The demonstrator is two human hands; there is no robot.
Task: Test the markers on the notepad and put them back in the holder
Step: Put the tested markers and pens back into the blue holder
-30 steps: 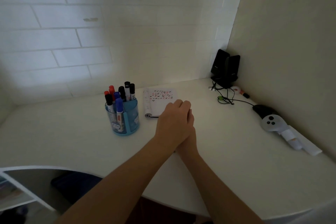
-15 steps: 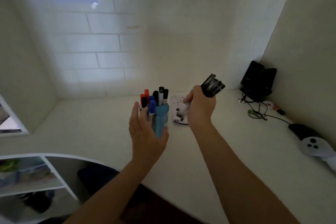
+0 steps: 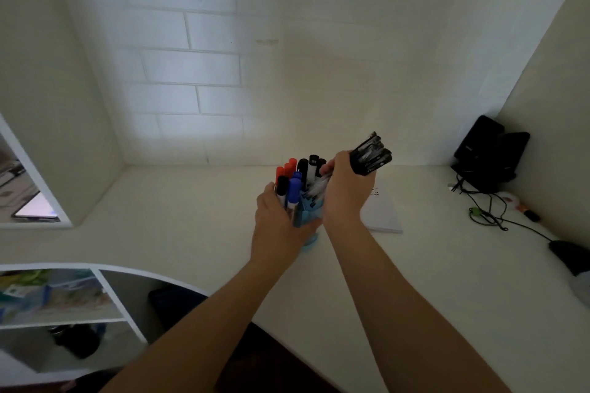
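**Desk:** Where are the hands?

**Operator:** On my screen the left hand is wrapped round the blue holder from its left side, fingers curled about it. The holder stands upright on the white worktop.

**Desk:** And the other one?

**Operator:** The right hand is clamped on a bundle of markers. I see their black caps sticking up and to the right out of the fist. The pale barrels slant down to the holder's mouth, right at the rim. I cannot tell whether the tips are inside, because the hand covers that spot.

**Desk:** How many are in the bundle?

**Operator:** I cannot count them; the caps blur together.

**Desk:** What is in the holder?

**Operator:** I make out standing markers, upright, with red, blue and black caps.

**Desk:** Where is the notepad?

**Operator:** The notepad lies flat just right of the holder, partly hidden by the right wrist. A few small marks show near its far edge.

**Desk:** Anything else?

**Operator:** There are 2 black speakers in the far right corner, with cables trailing over the worktop in front of them.
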